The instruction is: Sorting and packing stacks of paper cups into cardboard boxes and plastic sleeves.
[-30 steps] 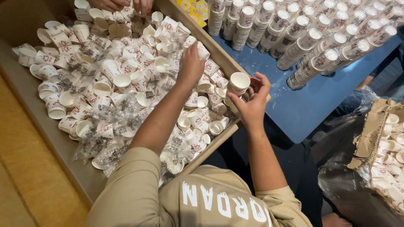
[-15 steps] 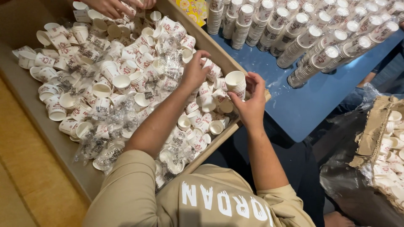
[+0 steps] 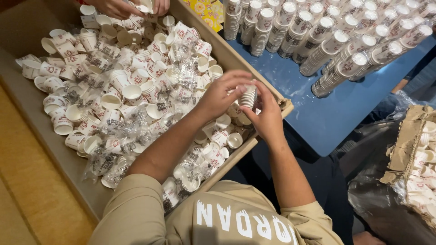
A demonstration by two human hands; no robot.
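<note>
Dozens of loose paper cups [image 3: 131, 93], too many to count, fill cardboard box [image 3: 32, 113] at left. One short cup stack [image 3: 248, 96] at box's right edge, upright, long axis vertical, mouth up. Two own hands on it: left hand [image 3: 222, 95] grip clamped on stack top, right hand [image 3: 268, 119] grip clamped on side. Right: many tall cup stacks [image 3: 327, 41] lying tilted on blue worktop [image 3: 318, 118].

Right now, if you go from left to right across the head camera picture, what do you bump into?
Tan floor → cardboard box full of loose paper cups → two hands holding a small cup stack → blue table with rows of stacked cups → torn box of cups.
</note>
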